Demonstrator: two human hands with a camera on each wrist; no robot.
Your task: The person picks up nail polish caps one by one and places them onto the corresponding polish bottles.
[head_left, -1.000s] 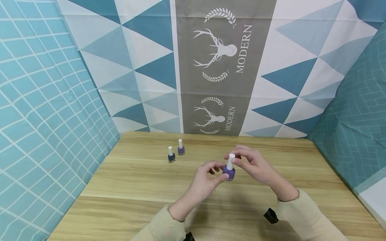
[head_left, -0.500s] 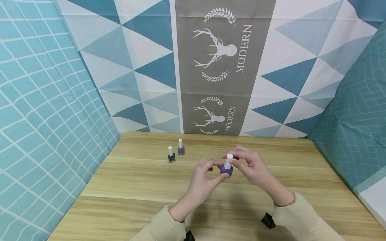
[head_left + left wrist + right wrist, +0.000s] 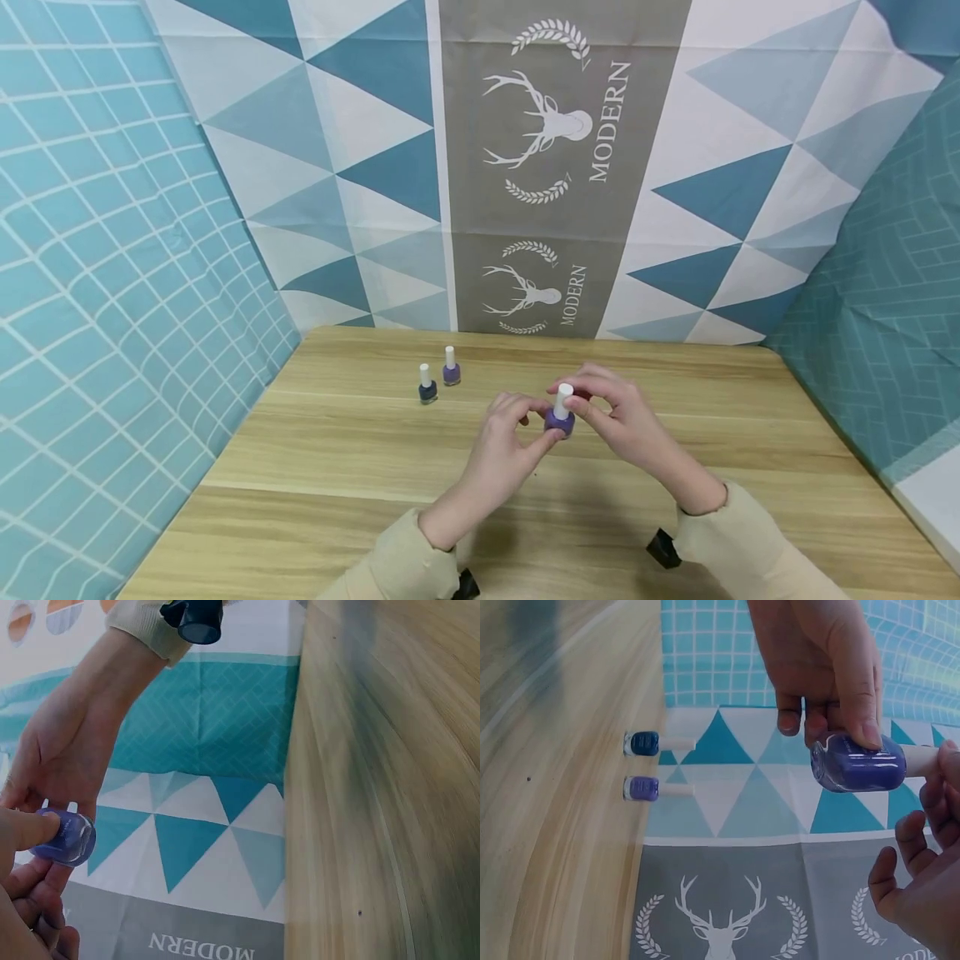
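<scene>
A purple nail polish bottle [image 3: 559, 422] with a white cap is held above the table between both hands. My left hand [image 3: 504, 443] pinches its glass body between thumb and fingers. With thumb and fingertips, my right hand [image 3: 617, 415] grips the white cap [image 3: 564, 402]. In the right wrist view the bottle [image 3: 862, 766] lies sideways across the picture, its cap seated on the neck. The left wrist view shows the bottle's base [image 3: 71, 841] under the left thumb; the cap is mostly hidden there.
Two more nail polish bottles stand upright toward the back left of the wooden table [image 3: 337, 467]: a dark blue one [image 3: 427, 392] and a purple one [image 3: 451, 375]. Patterned cloths [image 3: 375, 167] hang behind and at both sides.
Both hands still hold the purple bottle. Bottle and right hand have shifted slightly left and a little up in the head view. The two standing bottles have not moved.
</scene>
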